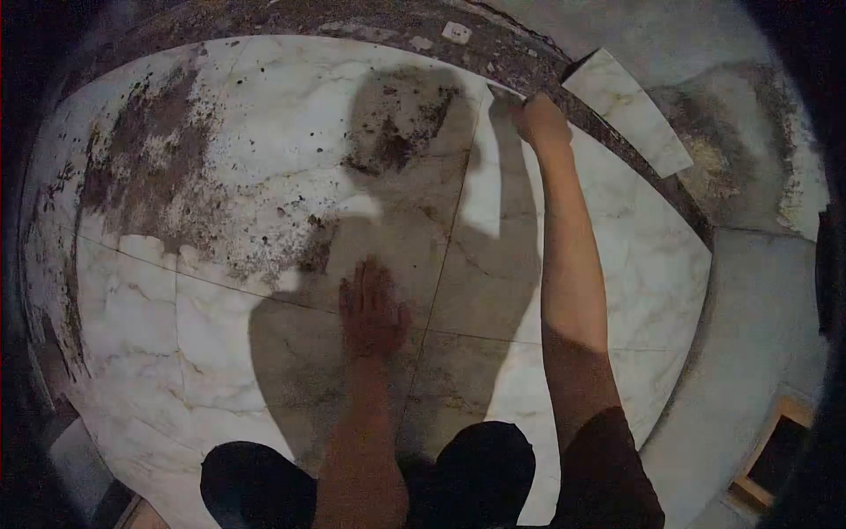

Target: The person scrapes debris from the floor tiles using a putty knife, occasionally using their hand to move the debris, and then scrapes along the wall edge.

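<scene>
My left hand [374, 309] lies flat on the marble-patterned floor tiles [238, 353], palm down with fingers spread, inside my own shadow. My right arm reaches far forward, and my right hand [546, 123] is at the far edge of the tiles, beside the strip of bare, dirty ground [397, 40]. Its fingers are bent downward and closed; whatever they hold, if anything, is too small or hidden. Just right of that hand lies a loose cut piece of tile [626, 115].
Dark dirt and mortar crumbs [159, 150] cover the tiles at the upper left. A small pale chip [456, 33] sits in the dirt strip. Grey concrete [740, 300] borders the right side, with a wooden-edged dark object [775, 450] at the lower right. My knees are at the bottom.
</scene>
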{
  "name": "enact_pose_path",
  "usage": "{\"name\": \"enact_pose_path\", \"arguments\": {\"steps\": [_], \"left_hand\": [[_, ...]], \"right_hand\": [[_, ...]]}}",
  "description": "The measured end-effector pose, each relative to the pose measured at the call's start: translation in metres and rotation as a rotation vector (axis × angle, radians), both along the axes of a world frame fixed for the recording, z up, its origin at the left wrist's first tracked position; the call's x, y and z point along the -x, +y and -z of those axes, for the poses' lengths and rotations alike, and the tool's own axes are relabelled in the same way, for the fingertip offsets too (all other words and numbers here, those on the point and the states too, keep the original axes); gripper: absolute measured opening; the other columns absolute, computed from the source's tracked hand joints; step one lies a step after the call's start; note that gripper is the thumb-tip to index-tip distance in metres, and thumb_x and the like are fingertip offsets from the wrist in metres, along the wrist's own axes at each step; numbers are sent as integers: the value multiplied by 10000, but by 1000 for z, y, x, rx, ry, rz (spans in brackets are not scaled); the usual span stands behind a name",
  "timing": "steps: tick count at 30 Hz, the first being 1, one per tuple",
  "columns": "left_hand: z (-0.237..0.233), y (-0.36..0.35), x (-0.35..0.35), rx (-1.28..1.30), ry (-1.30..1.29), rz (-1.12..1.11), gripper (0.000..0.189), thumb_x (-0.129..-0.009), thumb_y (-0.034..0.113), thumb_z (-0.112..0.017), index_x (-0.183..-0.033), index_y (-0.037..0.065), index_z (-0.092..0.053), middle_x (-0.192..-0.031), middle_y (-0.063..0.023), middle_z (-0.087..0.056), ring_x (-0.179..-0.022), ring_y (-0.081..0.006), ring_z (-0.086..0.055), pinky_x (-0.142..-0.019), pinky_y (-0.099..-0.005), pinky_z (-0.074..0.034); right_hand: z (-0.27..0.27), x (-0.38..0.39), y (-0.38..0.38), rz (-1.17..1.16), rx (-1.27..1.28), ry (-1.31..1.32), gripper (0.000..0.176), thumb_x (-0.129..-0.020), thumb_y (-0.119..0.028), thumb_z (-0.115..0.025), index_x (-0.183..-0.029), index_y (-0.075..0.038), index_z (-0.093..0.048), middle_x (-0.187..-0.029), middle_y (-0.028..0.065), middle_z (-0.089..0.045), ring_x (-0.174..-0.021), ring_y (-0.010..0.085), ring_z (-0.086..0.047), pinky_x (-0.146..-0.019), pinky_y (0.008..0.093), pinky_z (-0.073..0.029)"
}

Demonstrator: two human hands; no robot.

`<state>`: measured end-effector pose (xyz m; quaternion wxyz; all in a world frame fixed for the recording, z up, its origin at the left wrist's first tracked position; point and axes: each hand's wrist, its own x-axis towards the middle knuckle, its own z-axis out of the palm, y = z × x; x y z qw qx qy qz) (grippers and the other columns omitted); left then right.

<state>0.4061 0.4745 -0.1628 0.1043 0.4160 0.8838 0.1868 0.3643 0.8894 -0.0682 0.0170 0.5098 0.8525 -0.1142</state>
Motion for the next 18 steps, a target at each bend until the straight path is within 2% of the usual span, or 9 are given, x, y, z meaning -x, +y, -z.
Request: {"name": "enact_pose_path", "arguments": {"steps": [2, 4, 5, 6, 8, 10, 12, 15, 18], "left_hand": [[-2, -6, -12, -29, -52, 16, 734, -907, 456, -571, -1480, 53, -352, -1573, -135, -274, -1480, -311, -229, -1210, -542, -172], [-9, 6, -1, 144, -16, 45, 718, -927, 447, -563, -1485, 56, -336, -1585, -125, -256, -1485, -308, -217, -1219, -541, -154], [-10, 8, 6, 141, -5, 39, 718, -927, 447, -563, -1485, 56, -336, -1585, -125, -256, -1485, -308, -217, -1219, -541, -154], [-11, 9, 7, 101, -42, 35, 721, -925, 431, -573, -1489, 58, -323, -1592, -126, -242, -1487, -308, -211, -1220, -541, -149], [-14, -1, -4, 81, -105, 58, 724, -923, 415, -584, -1492, 59, -310, -1600, -127, -227, -1490, -309, -205, -1222, -541, -145], [-11, 9, -2, 206, -2, 60, 703, -915, 387, -604, -1477, 60, -336, -1605, -124, -217, -1489, -306, -209, -1225, -532, -144], [-14, 9, 2, 129, 3, 45, 705, -907, 378, -610, -1477, 63, -339, -1607, -118, -216, -1489, -301, -210, -1226, -526, -147], [-13, 0, -6, 66, -19, 48, 709, -893, 359, -617, -1476, 63, -344, -1607, -110, -221, -1490, -292, -213, -1227, -517, -152], [-7, 6, 1, 52, -25, 31, 707, -884, 342, -612, -1475, 61, -344, -1602, -111, -239, -1489, -291, -217, -1222, -517, -161]], "right_hand": [[2, -12, -33, 61, -78, -7, 338, -878, -304, -631, -1105, -58, -684, -1084, 192, -704, -1030, 370, -681, -870, 486, -538], [22, -10, -33, 37, -146, 1, 312, -897, -308, -606, -1072, -64, -693, -1052, 188, -709, -1009, 372, -683, -850, 487, -542], [22, -13, -29, 25, -153, 119, 264, -897, -276, -602, -990, -58, -720, -1036, 192, -712, -1006, 377, -684, -849, 485, -543], [25, -5, -25, 18, -148, 127, 264, -897, -276, -602, -990, -58, -720, -1036, 192, -712, -1006, 377, -684, -849, 485, -543], [43, -10, -16, 74, -114, 59, 396, -908, -365, -569, -1116, -41, -663, -1099, 228, -685, -1011, 418, -665, -857, 516, -525], [24, -4, -17, 55, -102, 26, 391, -903, -359, -575, -1103, -35, -666, -1092, 229, -687, -1006, 421, -665, -853, 515, -524], [-13, 6, -30, 68, -13, -26, 392, -915, -367, -561, -1089, -33, -671, -1081, 237, -689, -1008, 422, -665, -857, 510, -524], [17, -1, -30, 69, -75, -10, 397, -915, -368, -569, -1094, -30, -675, -1096, 227, -693, -1038, 409, -665, -881, 507, -520], [11, 3, -18, 84, -107, 9, 384, -907, -363, -584, -1092, -41, -679, -1125, 220, -688, -1073, 407, -654, -906, 502, -513]]}}
